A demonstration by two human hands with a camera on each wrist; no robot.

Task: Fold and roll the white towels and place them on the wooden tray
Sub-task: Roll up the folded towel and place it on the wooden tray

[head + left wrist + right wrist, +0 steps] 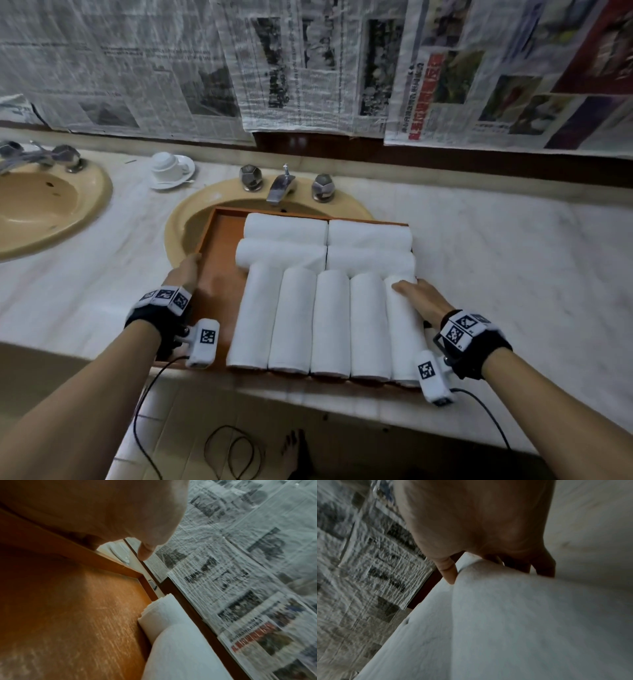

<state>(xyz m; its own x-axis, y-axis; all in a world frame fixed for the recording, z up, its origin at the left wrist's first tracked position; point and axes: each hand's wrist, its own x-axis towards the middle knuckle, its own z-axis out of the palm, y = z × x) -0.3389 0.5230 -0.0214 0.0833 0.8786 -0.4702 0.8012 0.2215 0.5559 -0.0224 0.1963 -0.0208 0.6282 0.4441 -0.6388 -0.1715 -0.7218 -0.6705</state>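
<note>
newsprint-covered wall (308,61) (text unreadable), l hand (185,270) gripping wooden tray (219,240) edge, r hand (416,298) fingers flat on rolled towel (404,329)

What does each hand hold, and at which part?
The left hand grips the wooden tray at its left rim. The right hand rests on the rightmost towel roll, near its far end.

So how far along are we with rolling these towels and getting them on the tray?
Nearly done, it seems. Nine rolled towels lie on the wooden tray: four crosswise at the back, five lengthwise in front. In hand: the right hand rests on the rightmost towel, seemingly settling it, while the left hand grips the tray's left rim. No unrolled towels are visible on the counter, so little looks left.
</note>
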